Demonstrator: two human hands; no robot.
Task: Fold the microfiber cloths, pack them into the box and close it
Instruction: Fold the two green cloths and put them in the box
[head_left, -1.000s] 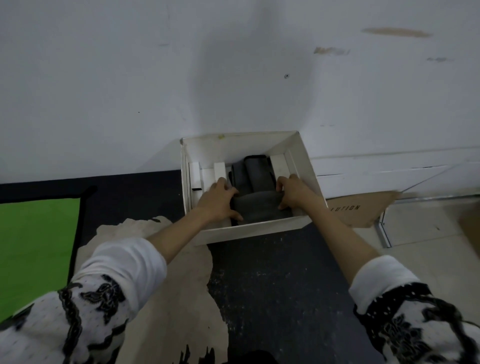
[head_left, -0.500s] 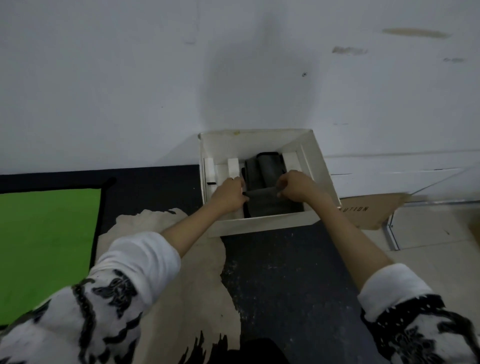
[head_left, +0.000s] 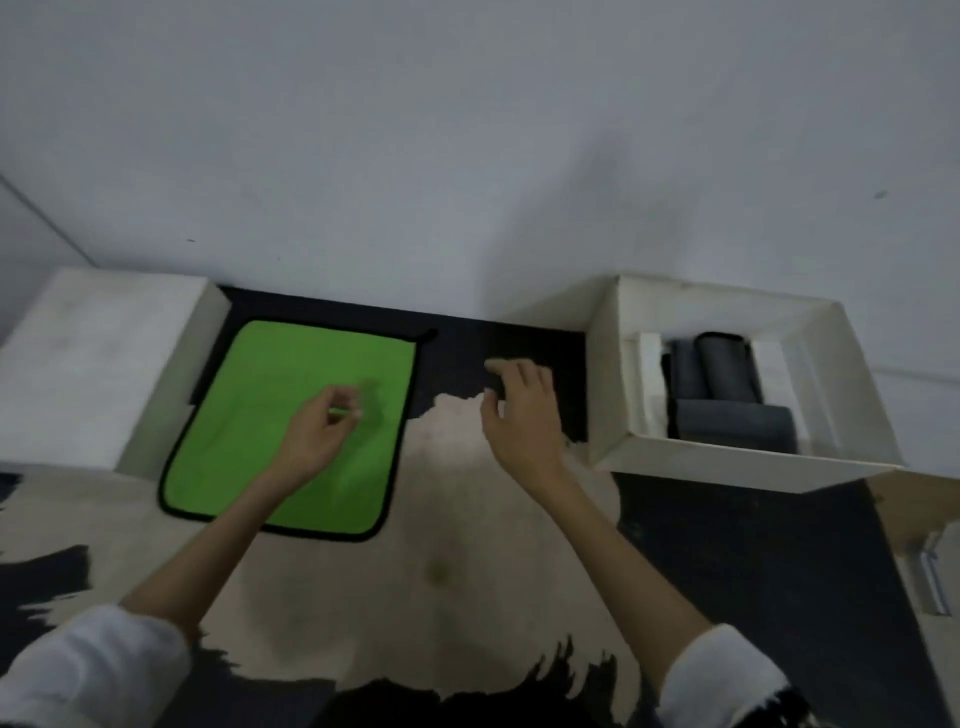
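Note:
A green microfiber cloth (head_left: 291, 421) with black edging lies flat on the floor at the left. My left hand (head_left: 322, 431) hovers over its middle with fingers loosely curled and holds nothing. My right hand (head_left: 519, 410) is spread above the dark mat between the cloth and the box, also holding nothing. The open white box (head_left: 727, 462) stands at the right against the wall. Inside it lie dark grey folded cloths (head_left: 727, 384), one rolled at the back and one flat in front.
A white box-shaped piece (head_left: 93, 364), perhaps the lid, sits left of the green cloth. A beige and black hide rug (head_left: 441, 545) covers the floor under my arms. Brown cardboard (head_left: 914, 509) lies right of the box. The white wall runs behind everything.
Both hands have left the box and the grey cloth in it and moved left. My view has swung left, bringing the whole green cloth into sight.

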